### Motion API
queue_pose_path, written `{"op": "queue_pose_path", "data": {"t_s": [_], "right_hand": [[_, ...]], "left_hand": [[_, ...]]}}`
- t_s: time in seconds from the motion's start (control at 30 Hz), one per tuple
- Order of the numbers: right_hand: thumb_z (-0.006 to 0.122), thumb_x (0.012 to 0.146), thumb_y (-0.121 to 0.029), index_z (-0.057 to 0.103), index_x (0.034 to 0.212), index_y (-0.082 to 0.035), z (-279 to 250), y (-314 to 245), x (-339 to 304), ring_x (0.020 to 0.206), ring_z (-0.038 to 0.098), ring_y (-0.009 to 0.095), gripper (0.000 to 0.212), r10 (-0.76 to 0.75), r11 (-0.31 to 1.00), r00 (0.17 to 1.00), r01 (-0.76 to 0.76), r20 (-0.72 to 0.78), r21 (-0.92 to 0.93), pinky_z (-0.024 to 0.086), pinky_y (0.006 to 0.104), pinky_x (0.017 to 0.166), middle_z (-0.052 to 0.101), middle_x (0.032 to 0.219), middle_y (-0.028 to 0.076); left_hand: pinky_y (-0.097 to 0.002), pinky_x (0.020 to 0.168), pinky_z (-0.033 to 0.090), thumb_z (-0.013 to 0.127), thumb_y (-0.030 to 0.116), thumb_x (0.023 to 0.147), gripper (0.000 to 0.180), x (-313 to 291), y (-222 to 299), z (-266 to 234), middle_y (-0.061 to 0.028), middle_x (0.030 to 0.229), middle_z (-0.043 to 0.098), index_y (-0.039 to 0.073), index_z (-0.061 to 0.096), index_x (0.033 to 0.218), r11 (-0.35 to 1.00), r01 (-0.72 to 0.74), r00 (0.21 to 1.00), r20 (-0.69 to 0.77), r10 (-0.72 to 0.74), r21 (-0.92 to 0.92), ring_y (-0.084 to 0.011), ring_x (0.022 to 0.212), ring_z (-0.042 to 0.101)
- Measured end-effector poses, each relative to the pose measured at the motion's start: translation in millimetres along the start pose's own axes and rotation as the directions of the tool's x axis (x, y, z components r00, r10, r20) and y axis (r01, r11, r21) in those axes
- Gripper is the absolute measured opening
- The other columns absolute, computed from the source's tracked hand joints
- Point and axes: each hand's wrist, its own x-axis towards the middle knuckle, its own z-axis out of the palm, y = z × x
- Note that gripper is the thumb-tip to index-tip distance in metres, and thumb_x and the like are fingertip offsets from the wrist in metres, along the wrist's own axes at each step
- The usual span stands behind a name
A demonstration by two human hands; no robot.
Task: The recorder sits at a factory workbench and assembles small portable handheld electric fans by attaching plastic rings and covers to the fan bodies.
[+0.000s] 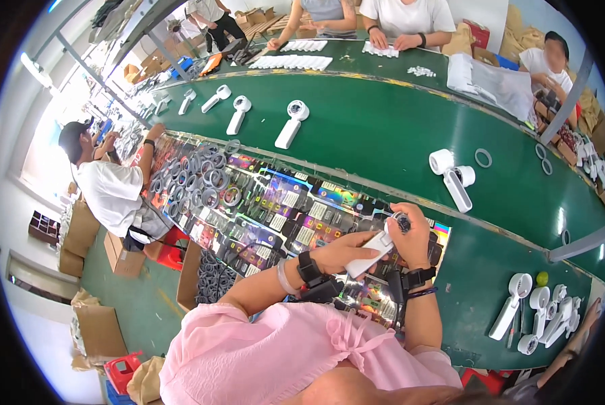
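A white handheld fan (378,251) is held between my two hands, tilted over the printed sheets in front of me. Around its handle my left hand (348,252) is closed. My right hand (411,233) grips the round head end, where a dark fan centre (403,221) shows between the fingers. Shiny printed card sheets (292,202) cover the work surface beneath. Many grey rings (194,177) lie heaped on them to the left. Beyond my hands, loose white fan parts (459,192) rest on the green conveyor belt (376,128), close to a single grey ring (482,158).
Several white fans (292,125) lie spaced along the belt. More fans (548,314) and a yellow-green ball (542,278) sit at my right. A co-worker (110,182) works at the left, others across the belt. A cardboard box of rings (211,278) stands left of me.
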Motion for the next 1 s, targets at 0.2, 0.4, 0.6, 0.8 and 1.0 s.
{"op": "queue_pose_path", "data": {"t_s": [0.2, 0.4, 0.6, 0.8, 1.0], "right_hand": [[0.064, 0.087, -0.015, 0.049, 0.127, 0.001, 2, 16, -6, 0.112, 0.056, 0.026, 0.045, 0.166, 0.974, 0.984, -0.153, -0.068, 0.167, 0.042, 0.0357, 0.097, 0.055, 0.125, 0.018], [0.059, 0.090, -0.010, 0.041, 0.134, 0.003, 5, 39, -8, 0.121, 0.051, 0.029, 0.050, 0.283, 0.941, 0.957, -0.264, -0.066, 0.210, 0.040, 0.0391, 0.101, 0.049, 0.131, 0.019], [0.059, 0.084, -0.005, 0.047, 0.125, 0.001, 3, 37, -6, 0.111, 0.056, 0.031, 0.043, 0.169, 0.985, 0.984, -0.166, -0.054, 0.055, 0.043, 0.0384, 0.096, 0.053, 0.120, 0.019], [0.060, 0.082, -0.004, 0.054, 0.114, 0.001, -3, 29, -3, 0.112, 0.052, 0.036, 0.033, 0.145, 0.989, 0.987, -0.145, -0.070, -0.001, 0.042, 0.0386, 0.097, 0.053, 0.120, 0.018], [0.060, 0.082, -0.004, 0.058, 0.108, 0.000, 2, 26, 0, 0.113, 0.053, 0.034, 0.026, 0.115, 0.993, 0.993, -0.115, -0.033, -0.013, 0.043, 0.0377, 0.095, 0.053, 0.121, 0.017]], "left_hand": [[-0.0220, 0.052, 0.054, 0.058, 0.019, 0.093, 0.052, 13, 24, -13, -0.0114, 0.113, 0.061, 0.003, 0.036, 0.138, 0.995, 0.052, 0.996, -0.079, -0.045, 0.090, -0.0133, 0.079, 0.064], [-0.0325, 0.061, 0.058, 0.055, 0.020, 0.095, 0.040, 61, 63, -84, -0.0133, 0.111, 0.061, -0.001, 0.044, 0.127, 0.993, -0.113, 0.917, -0.382, 0.116, 0.031, -0.0213, 0.087, 0.065], [-0.0383, 0.067, 0.058, 0.063, 0.022, 0.092, 0.036, 110, 95, -166, -0.0095, 0.100, 0.060, -0.001, 0.051, 0.117, 0.983, -0.178, 0.725, -0.668, 0.164, 0.048, -0.0238, 0.086, 0.065], [-0.0264, 0.053, 0.044, 0.067, 0.028, 0.087, 0.035, 140, 106, -207, -0.0037, 0.072, 0.065, -0.006, 0.067, 0.094, 0.802, -0.097, 0.532, -0.650, 0.543, 0.590, -0.0096, 0.062, 0.058], [-0.0342, 0.073, 0.050, 0.068, 0.044, 0.082, 0.051, 125, 120, -239, -0.0134, 0.088, 0.067, -0.003, 0.065, 0.102, 0.439, 0.400, 0.402, -0.584, 0.705, 0.805, -0.0226, 0.080, 0.064]]}}
